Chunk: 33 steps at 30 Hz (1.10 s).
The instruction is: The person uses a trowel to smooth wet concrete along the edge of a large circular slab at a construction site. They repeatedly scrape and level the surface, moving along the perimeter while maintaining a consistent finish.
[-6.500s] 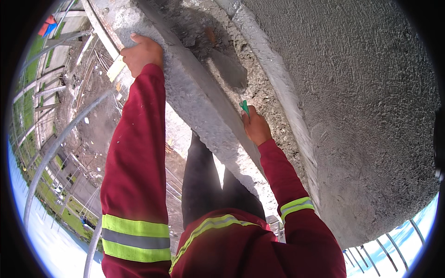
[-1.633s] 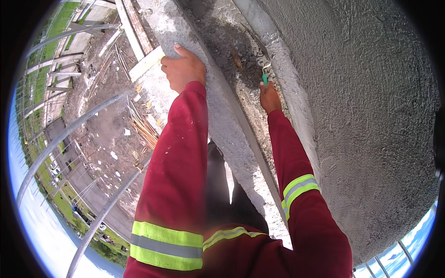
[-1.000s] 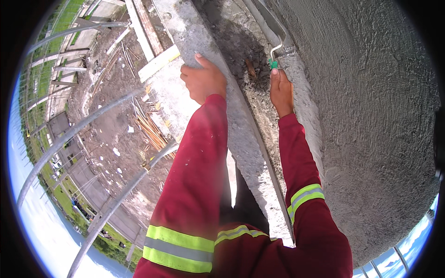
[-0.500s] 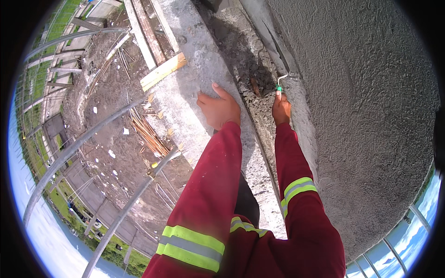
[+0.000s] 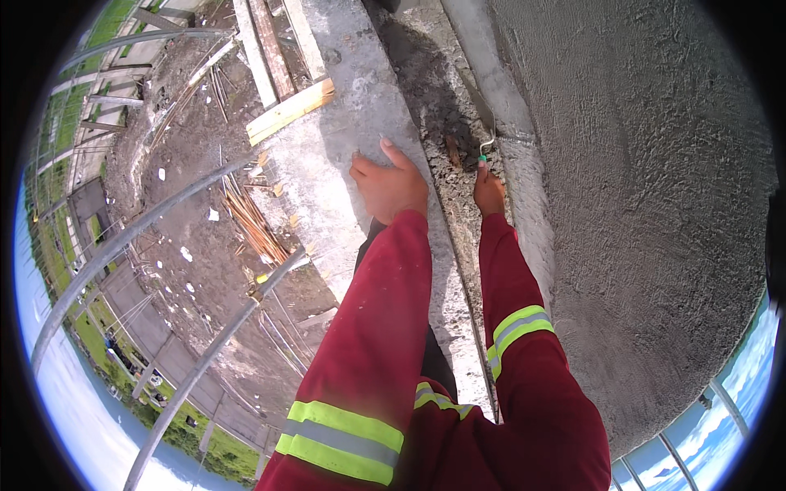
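Note:
My right hand (image 5: 490, 195) is closed around a trowel (image 5: 485, 149) with a green collar and a bent metal neck. Seen nearly edge-on, its dark blade lies at the border between a rough mortar-filled channel (image 5: 434, 106) and a smoother grey concrete strip (image 5: 487, 57). What the blade carries, if anything, I cannot make out. To the left, my left hand (image 5: 391, 182) is over a pale concrete ledge (image 5: 315, 176), thumb apart from the bent fingers, with nothing seen in it. Whether it presses on the ledge is unclear.
A wide, rough, wet-looking grey plaster wall (image 5: 639, 204) fills the right side. On the left, metal pipes (image 5: 155, 225) cross above a lower dirt area (image 5: 196, 270) with scattered debris and thin sticks (image 5: 252, 219). Wooden boards (image 5: 291, 110) lie at the ledge's far end.
My right hand and the trowel have moved slightly left, from the smooth strip toward the channel, and the blade has turned. The left hand stays over the ledge; the whole view has shifted a little.

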{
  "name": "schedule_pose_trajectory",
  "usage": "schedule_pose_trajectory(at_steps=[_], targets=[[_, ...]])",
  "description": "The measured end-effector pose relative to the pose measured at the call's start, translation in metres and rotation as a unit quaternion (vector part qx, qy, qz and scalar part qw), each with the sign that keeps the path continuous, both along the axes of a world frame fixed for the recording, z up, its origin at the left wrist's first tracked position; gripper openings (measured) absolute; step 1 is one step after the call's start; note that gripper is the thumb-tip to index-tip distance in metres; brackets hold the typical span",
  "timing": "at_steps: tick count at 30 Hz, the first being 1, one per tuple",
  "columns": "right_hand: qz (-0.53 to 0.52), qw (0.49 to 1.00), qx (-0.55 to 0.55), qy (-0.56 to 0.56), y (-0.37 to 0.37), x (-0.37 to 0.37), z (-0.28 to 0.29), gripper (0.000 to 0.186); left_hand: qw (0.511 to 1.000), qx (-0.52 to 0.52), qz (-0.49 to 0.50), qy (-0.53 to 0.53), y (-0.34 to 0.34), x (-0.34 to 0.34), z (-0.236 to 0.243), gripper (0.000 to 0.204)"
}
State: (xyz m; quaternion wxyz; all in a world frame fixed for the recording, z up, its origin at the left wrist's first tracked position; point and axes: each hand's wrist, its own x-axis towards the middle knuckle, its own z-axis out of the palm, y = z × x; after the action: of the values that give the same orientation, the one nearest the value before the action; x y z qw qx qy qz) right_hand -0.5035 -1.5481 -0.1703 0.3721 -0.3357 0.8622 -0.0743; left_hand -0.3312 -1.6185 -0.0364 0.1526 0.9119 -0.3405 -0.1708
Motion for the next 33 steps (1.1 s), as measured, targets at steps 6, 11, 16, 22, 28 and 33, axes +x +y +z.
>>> schedule_pose_trajectory(at_steps=[6, 11, 16, 22, 28, 33], targets=[[-0.012, 0.997, -0.077, -0.006, 0.068, -0.015, -0.002, 0.061, 1.0, 0.011, 0.002, 0.009, 0.003, -0.002, 0.0, 0.064], [-0.024, 0.999, -0.021, -0.034, 0.096, -0.043, -0.009, 0.067, 1.0, 0.017, 0.0, -0.004, 0.002, -0.001, 0.004, 0.062], [0.05, 0.979, -0.19, 0.044, 0.117, -0.055, -0.008, 0.061, 1.0, 0.008, 0.005, -0.001, 0.003, -0.001, 0.0, 0.062], [-0.062, 0.996, -0.048, -0.029, 0.119, -0.031, -0.024, 0.069, 1.0, -0.001, 0.012, 0.006, 0.002, -0.002, 0.001, 0.067], [0.075, 0.99, -0.044, -0.107, 0.141, -0.04, 0.037, 0.057, 1.0, -0.001, -0.01, -0.007, 0.005, -0.003, 0.0, 0.061], [-0.023, 0.944, -0.303, -0.126, 0.124, -0.022, 0.021, 0.052, 1.0, -0.004, -0.002, -0.002, 0.005, -0.003, -0.001, 0.065]])
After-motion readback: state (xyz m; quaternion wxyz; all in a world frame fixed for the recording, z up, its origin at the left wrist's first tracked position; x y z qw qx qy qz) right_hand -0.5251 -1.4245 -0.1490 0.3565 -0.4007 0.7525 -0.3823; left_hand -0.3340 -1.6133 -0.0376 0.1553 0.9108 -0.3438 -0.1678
